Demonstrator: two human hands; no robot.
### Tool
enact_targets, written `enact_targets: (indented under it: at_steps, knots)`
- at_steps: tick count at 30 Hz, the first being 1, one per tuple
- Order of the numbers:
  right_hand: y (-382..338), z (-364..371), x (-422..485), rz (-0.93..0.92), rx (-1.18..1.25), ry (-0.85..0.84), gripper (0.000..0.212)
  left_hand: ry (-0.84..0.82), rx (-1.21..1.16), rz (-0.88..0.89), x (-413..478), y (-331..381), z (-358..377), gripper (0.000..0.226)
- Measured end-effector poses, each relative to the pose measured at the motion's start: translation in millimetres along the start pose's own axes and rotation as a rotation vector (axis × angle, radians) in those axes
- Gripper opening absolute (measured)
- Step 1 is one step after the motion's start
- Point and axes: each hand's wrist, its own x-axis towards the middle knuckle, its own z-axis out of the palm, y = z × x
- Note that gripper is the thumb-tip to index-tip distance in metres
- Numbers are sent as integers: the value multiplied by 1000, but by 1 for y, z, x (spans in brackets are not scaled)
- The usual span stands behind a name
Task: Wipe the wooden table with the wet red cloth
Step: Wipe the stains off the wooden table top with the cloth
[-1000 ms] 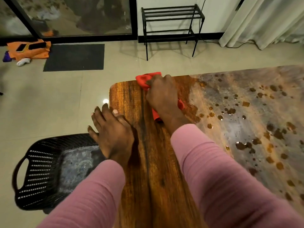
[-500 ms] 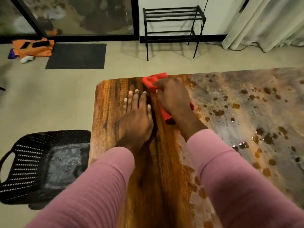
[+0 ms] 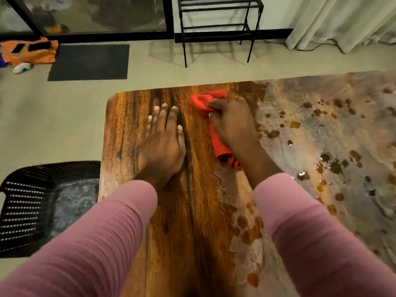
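Note:
The wooden table point(image 3: 120, 133) fills the middle and right of the view. Its left strip is dark, glossy brown; its right part is covered by a grey dusty film with brown spots. My right hand point(image 3: 233, 125) presses the bunched wet red cloth point(image 3: 209, 100) onto the table near the far edge, at the border between the glossy and grey parts. The cloth sticks out past my fingers and under my wrist. My left hand point(image 3: 162, 142) lies flat on the glossy wood, fingers spread, just left of the cloth.
A black perforated plastic basket point(image 3: 25, 206) stands on the floor at the table's left side. Beyond the table are a dark floor mat point(image 3: 89, 62), a black metal rack point(image 3: 216, 24), an orange cloth point(image 3: 30, 51), curtains point(image 3: 342, 20) and a glass door.
My left hand came up from the table's left edge and now lies flat beside the cloth. My right hand with the cloth has shifted slightly right along the far edge.

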Motion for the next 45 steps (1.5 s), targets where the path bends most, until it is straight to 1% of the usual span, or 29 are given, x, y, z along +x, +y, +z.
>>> enact_targets:
  at_steps: [1, 4, 6, 8, 11, 13, 14, 15, 17, 18, 19, 20, 22, 23, 25, 27, 28, 30, 32, 33, 34, 36, 38, 39, 40, 41, 43, 44, 45]
  knots:
    - [12, -5, 1, 64, -37, 24, 34, -2, -1, 3, 0, 0, 0, 54]
    - [44, -24, 8, 370, -86, 177, 32, -11, 5, 8, 0, 0, 1, 55]
    - [40, -24, 12, 448, -67, 193, 30, 0, 11, 7, 1, 0, 1, 54]
    - [20, -16, 7, 390, -39, 117, 30, -4, 16, 1, 1, 1, 0, 54]
    - [-8, -6, -21, 131, -2, -1, 33, -5, 19, 6, 0, 3, 1, 55]
    - [-6, -10, -38, 1, -13, -24, 35, -6, 9, 11, 0, 2, 2, 55]
    - [2, -16, -41, 26, -5, -15, 35, -5, 1, 16, 0, 1, 1, 55]
    - [12, -23, -39, 115, 25, 9, 35, -4, -5, 20, 0, 0, 1, 55]
    - [30, -39, -29, 378, 171, 131, 36, -6, -1, 31, -1, 0, 0, 55]
    - [34, -45, -25, 463, 245, 177, 36, -6, 1, 34, -1, 0, 0, 55]
    - [32, -47, -25, 477, 286, 166, 35, -7, 0, 36, -1, 0, -1, 55]
    - [23, -45, -30, 440, 325, 110, 34, -6, -1, 36, -1, 1, -1, 55]
    - [-6, -29, -51, 314, 371, -8, 31, 1, 0, 30, -1, 2, -1, 55]
    - [-20, -17, -68, 258, 319, -22, 30, -4, 1, 28, -2, 2, -2, 55]
    - [-43, 1, -101, 126, 137, 40, 28, -16, -2, 29, -2, 2, -2, 55]
    - [-42, 3, -115, 62, 36, 75, 26, -9, -4, 35, -2, 2, -1, 55]
    - [-32, -1, -113, 75, -2, 78, 27, -1, -6, 37, -2, 1, -2, 55]
    - [-5, -12, -99, 219, -63, 89, 30, 9, -9, 47, -2, 1, -1, 55]
    - [11, -21, -89, 358, -70, 134, 34, 17, -9, 56, -2, 0, 0, 55]
    - [8, -20, -89, 372, -54, 152, 34, 22, -7, 54, -1, -1, 1, 55]
    - [-3, -17, -94, 353, -27, 154, 33, 26, -4, 47, -1, -1, 2, 55]
    - [-32, -9, -114, 241, 33, 129, 29, 36, 0, 45, -1, 0, 4, 55]
    - [-46, -6, -136, 86, 2, 83, 28, 46, -2, 47, -1, 1, 4, 54]
    - [-44, -6, -143, 45, -33, 55, 29, 50, -3, 47, -1, 0, 5, 54]
    - [-35, -10, -144, 55, -61, 42, 29, 56, -8, 53, -2, -1, 5, 54]
    - [-22, -16, -143, 124, -70, 50, 30, 63, -19, 62, -2, -2, 5, 55]
    - [4, -27, -138, 347, -34, 122, 35, 78, -49, 77, -3, -3, 4, 55]
    - [12, -31, -136, 426, -19, 160, 37, 87, -51, 84, -3, -2, 4, 55]
    - [15, -32, -137, 457, -20, 189, 37, 96, -39, 97, -3, 0, 3, 55]
